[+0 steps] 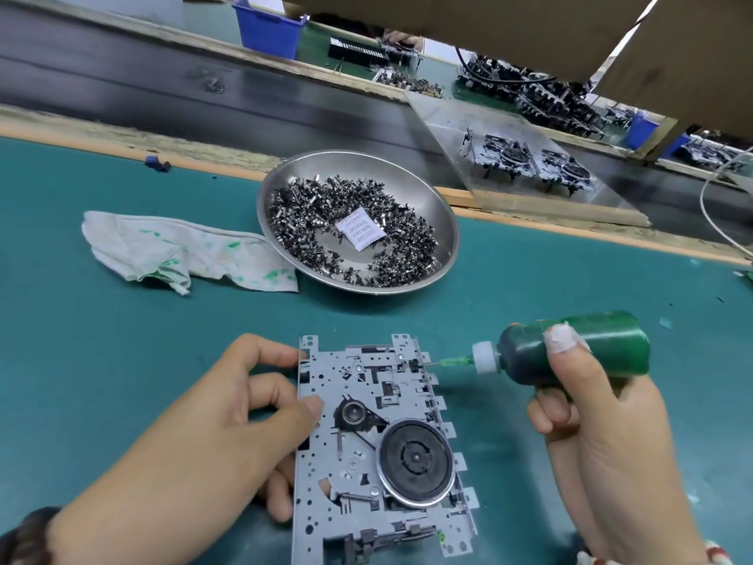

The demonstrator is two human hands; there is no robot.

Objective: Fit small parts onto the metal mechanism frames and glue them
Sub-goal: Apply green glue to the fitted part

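Note:
A grey metal mechanism frame [366, 462] with a black flywheel and belt lies on the green mat in front of me. My left hand [228, 434] grips its left edge, thumb on top and fingers curled at the side. My right hand [591, 426] holds a dark green glue bottle [570, 348] sideways, a taped finger across it. The bottle's thin green needle tip [448, 363] points left and touches the frame's upper right edge. A steel bowl [444, 222] behind the frame holds several small dark metal parts [309, 222] and a white sachet.
A white rag [171, 250] with green stains lies left of the bowl. A dark conveyor belt [163, 83] runs along the back, carrying assembled mechanisms [529, 161] under a clear sheet. Blue bins [269, 26] and cardboard stand beyond.

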